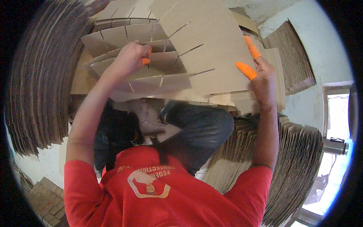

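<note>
My left hand (132,56), orange covers on its fingertips, is closed on a slotted cardboard divider strip (162,62). Parts of its fingers are hidden behind the hand. Several such strips stand in rows, meeting the left edge of a large slotted cardboard sheet (215,49). Cuts run into the sheet from that edge. At the sheet's right edge is my right hand (261,77), with orange covers on its thumb and fingers. Its thumb and forefinger are stretched apart, the thumb over the sheet, and the other fingers are partly hidden.
Tall stacks of cardboard sheets stand at the left (41,72), upper right (291,56) and lower right (295,162). More cardboard pieces (47,198) lie at the lower left. My bent leg (200,125) is below the work. A bright opening (334,113) is at the far right.
</note>
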`<state>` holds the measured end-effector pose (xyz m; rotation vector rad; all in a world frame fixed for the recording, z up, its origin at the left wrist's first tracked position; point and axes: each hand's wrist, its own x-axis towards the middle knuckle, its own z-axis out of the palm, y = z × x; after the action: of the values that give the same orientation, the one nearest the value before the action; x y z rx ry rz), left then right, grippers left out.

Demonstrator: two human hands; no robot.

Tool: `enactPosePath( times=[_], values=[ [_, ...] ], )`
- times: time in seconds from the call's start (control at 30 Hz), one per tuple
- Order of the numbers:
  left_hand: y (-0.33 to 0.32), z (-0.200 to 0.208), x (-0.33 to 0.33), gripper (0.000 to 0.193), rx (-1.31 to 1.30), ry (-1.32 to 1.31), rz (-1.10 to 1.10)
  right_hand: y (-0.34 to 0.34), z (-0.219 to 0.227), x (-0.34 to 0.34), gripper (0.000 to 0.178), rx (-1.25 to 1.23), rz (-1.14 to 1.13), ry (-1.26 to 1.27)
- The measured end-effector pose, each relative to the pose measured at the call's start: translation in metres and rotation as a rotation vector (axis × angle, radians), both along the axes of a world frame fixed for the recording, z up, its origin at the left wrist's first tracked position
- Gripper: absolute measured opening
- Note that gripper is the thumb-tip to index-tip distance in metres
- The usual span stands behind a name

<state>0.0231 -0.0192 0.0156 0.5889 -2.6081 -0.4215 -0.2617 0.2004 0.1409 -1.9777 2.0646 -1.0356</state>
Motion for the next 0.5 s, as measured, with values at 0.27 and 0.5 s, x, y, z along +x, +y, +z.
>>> enactPosePath(
  times=[0.27,0.5],
  values=[
    [-0.027,-0.01,-0.009,0.022,-0.099,0.093,-0.186,-0.002,-0.013,0.005,0.07,0.006,-0.039,0.124],
    [-0.038,-0.004,-0.006,0.015,-0.167,-0.036,-0.193,-0.013,-0.018,0.002,0.07,-0.056,0.033,0.139]
  ],
)
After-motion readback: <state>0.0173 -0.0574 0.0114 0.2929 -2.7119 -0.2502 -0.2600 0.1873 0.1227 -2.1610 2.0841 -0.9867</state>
